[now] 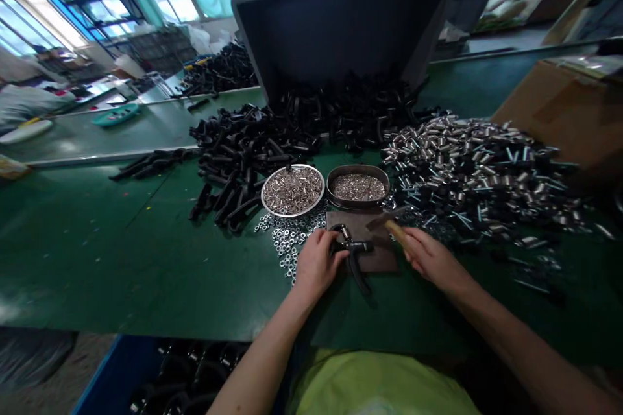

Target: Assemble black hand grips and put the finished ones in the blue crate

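My left hand (316, 261) is closed on a black hand grip strengthener (359, 272), which has a shiny spring near its top. The grip strengthener lies over a flat brown metal plate (384, 251), and one of its handles reaches past the plate's front edge. In my right hand (431, 258) is a hammer (398, 231), held by its wooden handle with my fingers wrapped round it. The hammer's head is over the right part of the plate, apart from the grip strengthener. Loose metal nuts (286, 243) lie just beyond and left of my left hand.
Behind the plate stand a round dish (292, 214) of small metal pins and an oval tin (335, 200) of tiny metal parts. Black handles (243, 149) are heaped before a tilted grey bin (341, 19). Springs and bolts (467, 162) pile up at right, near a cardboard box (559, 104).
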Demonstrator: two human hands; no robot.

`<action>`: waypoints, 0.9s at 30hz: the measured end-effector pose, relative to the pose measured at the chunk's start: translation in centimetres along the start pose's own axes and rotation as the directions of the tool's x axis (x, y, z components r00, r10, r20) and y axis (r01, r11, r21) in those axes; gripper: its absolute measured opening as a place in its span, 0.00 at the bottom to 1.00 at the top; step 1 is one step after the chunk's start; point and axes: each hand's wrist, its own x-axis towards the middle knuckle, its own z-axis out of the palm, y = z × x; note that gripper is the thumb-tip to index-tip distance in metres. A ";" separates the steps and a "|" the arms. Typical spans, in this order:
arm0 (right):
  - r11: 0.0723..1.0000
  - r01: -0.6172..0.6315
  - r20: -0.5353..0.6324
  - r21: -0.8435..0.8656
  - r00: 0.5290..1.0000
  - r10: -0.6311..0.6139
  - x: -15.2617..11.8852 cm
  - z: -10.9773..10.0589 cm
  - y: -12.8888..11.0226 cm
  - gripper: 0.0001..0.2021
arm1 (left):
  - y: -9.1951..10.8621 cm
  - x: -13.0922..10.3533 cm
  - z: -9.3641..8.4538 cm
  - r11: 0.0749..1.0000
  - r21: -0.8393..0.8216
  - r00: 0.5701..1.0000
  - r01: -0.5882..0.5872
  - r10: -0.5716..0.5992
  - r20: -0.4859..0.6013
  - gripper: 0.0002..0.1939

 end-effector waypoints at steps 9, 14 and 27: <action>0.994 0.107 -0.047 -0.005 0.993 -0.107 -3.5 1.8 -2.6 0.21 | -0.2 -1.2 0.5 0.979 0.016 0.979 0.203 -0.203 0.002 0.06; 0.785 0.403 0.104 -0.471 0.909 -0.404 -2.7 3.0 -3.8 0.17 | -0.1 -1.1 0.3 0.978 0.034 0.979 0.204 -0.205 0.006 0.06; 0.682 0.393 0.082 -0.617 0.894 -0.440 1.8 2.9 -3.1 0.16 | 0.8 -1.5 -0.4 0.979 0.193 0.985 0.060 -0.090 0.150 0.19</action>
